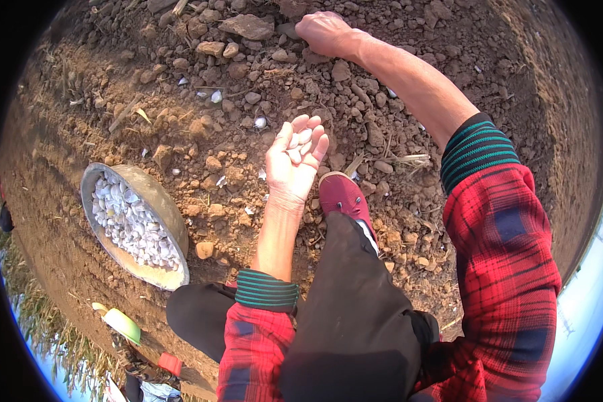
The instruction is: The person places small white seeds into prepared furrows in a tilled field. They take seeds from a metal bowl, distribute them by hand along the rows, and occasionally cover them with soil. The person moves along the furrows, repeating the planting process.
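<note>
My left hand (294, 161) is palm up with fingers curled, cupping several pale garlic cloves (300, 143). Farther out, my right hand (326, 34) reaches to the cloddy soil (382, 30), knuckles up and fingers bent down. Its fingertips are hidden, so whether it pinches anything cannot be told. A flat stone (248, 26) lies left of that hand. On the ground between the hands and the basin rest single cloves, among them a white clove (260, 122) and another clove (216, 96). To the left, a tilted round basin (176, 221) holds a heap of garlic cloves (130, 216).
My maroon shoe (345, 196) stands on the clods just right of my left hand. At lower left are a yellow-green container (122, 324), a red container (170, 363) and part of another person (135, 362). Dry plants (45, 311) line the field's left edge.
</note>
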Tool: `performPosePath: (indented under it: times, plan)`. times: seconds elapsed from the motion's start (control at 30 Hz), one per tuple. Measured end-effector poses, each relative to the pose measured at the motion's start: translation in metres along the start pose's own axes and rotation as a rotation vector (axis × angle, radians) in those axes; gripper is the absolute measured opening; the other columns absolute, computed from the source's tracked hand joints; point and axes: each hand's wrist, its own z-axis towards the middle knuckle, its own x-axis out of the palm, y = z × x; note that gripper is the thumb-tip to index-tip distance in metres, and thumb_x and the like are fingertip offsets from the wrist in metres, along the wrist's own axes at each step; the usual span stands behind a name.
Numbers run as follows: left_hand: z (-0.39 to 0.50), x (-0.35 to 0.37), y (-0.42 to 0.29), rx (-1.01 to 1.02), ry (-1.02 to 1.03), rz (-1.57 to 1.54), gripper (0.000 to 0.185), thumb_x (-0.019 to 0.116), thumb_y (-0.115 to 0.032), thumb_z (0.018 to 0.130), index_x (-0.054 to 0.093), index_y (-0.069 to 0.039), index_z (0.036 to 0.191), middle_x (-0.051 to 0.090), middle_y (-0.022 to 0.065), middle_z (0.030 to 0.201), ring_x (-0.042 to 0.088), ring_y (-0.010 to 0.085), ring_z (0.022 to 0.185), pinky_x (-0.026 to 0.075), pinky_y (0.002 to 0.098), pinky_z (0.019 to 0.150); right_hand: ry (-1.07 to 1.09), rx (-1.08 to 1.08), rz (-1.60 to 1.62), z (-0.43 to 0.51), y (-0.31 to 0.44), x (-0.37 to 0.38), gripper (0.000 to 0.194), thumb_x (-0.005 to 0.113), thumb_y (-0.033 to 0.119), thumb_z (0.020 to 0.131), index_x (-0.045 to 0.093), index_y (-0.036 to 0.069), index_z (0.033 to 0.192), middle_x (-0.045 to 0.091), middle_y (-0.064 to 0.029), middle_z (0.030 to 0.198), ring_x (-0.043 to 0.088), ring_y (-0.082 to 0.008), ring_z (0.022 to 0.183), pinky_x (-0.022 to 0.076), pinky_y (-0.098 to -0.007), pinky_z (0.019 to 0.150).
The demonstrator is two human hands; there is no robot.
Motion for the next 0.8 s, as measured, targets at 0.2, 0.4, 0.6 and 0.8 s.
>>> performPosePath:
  times: [0.2, 0.4, 0.6, 0.8]
  plan:
    - [0.007, 0.008, -0.008, -0.001, 0.140, -0.028, 0.040, 0.037, -0.027, 0.103, 0.051, 0.005, 0.123, 0.058, 0.0231, 0.124, 0.060, 0.0334, 0.112, 0.052, 0.0484, 0.095, -0.084, 0.149, 0.026, -0.012, 0.005, -0.002, 0.016, 0.059, 0.000, 0.077, 0.066, -0.001, 0.091, 0.068, -0.0191, 0.084, 0.068, -0.0340, 0.085, 0.0549, -0.0427, 0.073]
    - [0.012, 0.002, -0.005, 0.002, 0.083, -0.014, 0.037, 0.039, -0.029, 0.103, 0.055, 0.002, 0.115, 0.062, 0.0169, 0.111, 0.061, 0.0264, 0.101, 0.053, 0.0437, 0.089, -0.410, -0.111, 0.693, -0.104, 0.062, -0.021, 0.009, 0.063, 0.017, 0.083, 0.065, 0.010, 0.088, 0.064, -0.0051, 0.085, 0.066, -0.0283, 0.079, 0.0537, -0.0369, 0.070]
    - [0.009, 0.001, -0.009, 0.021, -0.106, 0.000, 0.030, 0.044, -0.027, 0.102, 0.059, -0.005, 0.088, 0.060, 0.0043, 0.072, 0.058, 0.0178, 0.070, 0.053, 0.0374, 0.078, -0.093, -0.288, 0.481, -0.115, 0.099, -0.021, 0.021, 0.069, 0.017, 0.069, 0.063, 0.003, 0.084, 0.055, -0.0080, 0.090, 0.059, -0.0236, 0.090, 0.0529, -0.0371, 0.068]
    - [0.001, -0.004, -0.026, 0.076, -0.090, 0.103, 0.040, 0.044, -0.027, 0.101, 0.051, 0.003, 0.126, 0.057, 0.0192, 0.126, 0.061, 0.0282, 0.108, 0.055, 0.0396, 0.087, -0.286, -0.070, 0.514, -0.063, 0.056, -0.026, 0.022, 0.058, 0.022, 0.093, 0.062, 0.001, 0.098, 0.058, -0.0154, 0.097, 0.064, -0.0313, 0.087, 0.0523, -0.0421, 0.075]
